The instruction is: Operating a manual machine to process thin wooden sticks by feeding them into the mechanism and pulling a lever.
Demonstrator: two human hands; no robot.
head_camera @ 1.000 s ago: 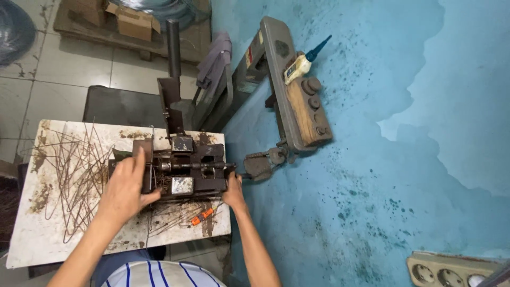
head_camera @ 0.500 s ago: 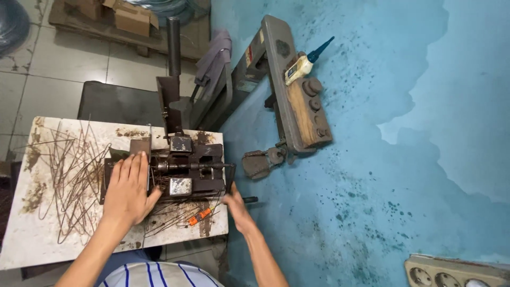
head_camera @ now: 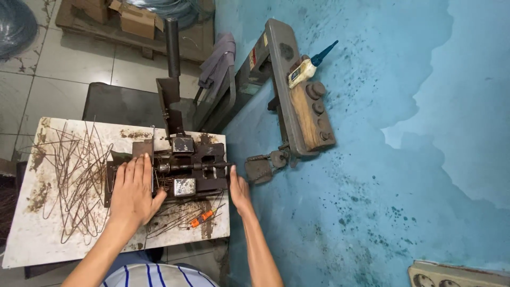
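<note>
**Fingers Close to a Metal Machine**

The left hand [head_camera: 133, 191] lay flat and wide on the left side of the small wire-bending machine [head_camera: 183, 167], holding nothing. The right hand [head_camera: 238, 190] was open too, its fingers pressed on the machine's right edge, near the end of the rod [head_camera: 194, 166]. If a part moved, fingers could get pinched. The rusty bent wires [head_camera: 74, 175] piled on the white board [head_camera: 32, 239] just left could poke or scratch a wrist.

Two hands, the left hand [head_camera: 133, 194] and the right hand [head_camera: 239, 192]. One dark metal bending machine [head_camera: 186, 167] on one white surface [head_camera: 32, 239]. One orange-handled tool [head_camera: 202, 218]. One glue bottle [head_camera: 305, 66] far right. One cardboard box [head_camera: 135, 18]. Bent wires [head_camera: 74, 175]: too many to count.
</note>
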